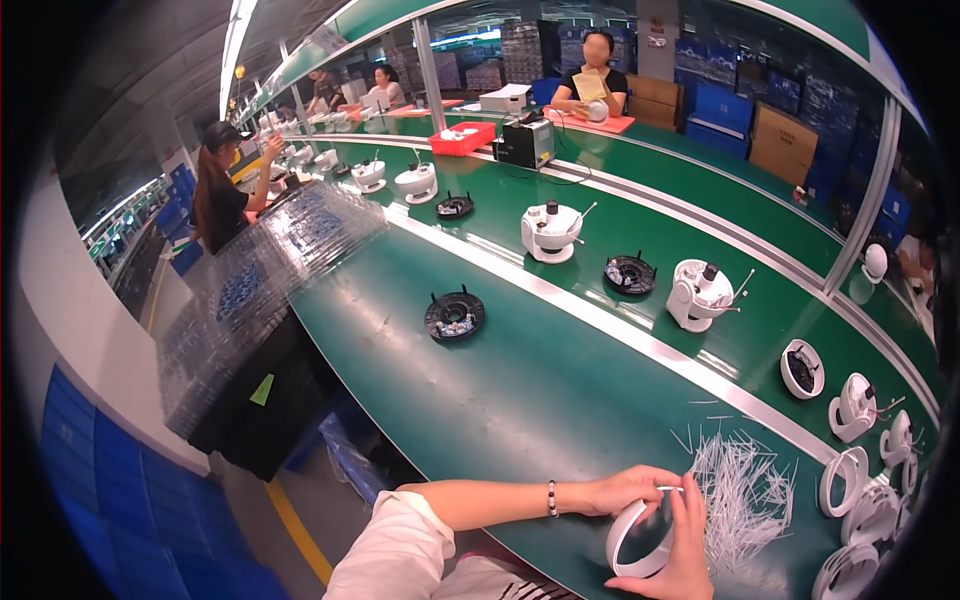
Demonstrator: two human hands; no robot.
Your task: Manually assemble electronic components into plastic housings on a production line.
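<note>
A white plastic ring (618,538) stands on edge between my two hands at the near edge of the green bench. My right hand (688,548) grips it, thumb at the lower rim and fingers up along the far side. At the ring's top my left hand (625,490) is closed, its fingertips pinching a short thin white strip (670,488) that reaches toward my right fingertips. Part of the left fingers is hidden. Just right of my hands lies a loose pile of thin white strips (745,500).
White rings (845,480) stand stacked at the right. A black round base (455,315) with small parts lies on the bench. Beyond a pale rail, a green conveyor carries white housings (700,295) and black bases (630,272). Clear plastic trays (310,225) sit left; co-workers work farther off.
</note>
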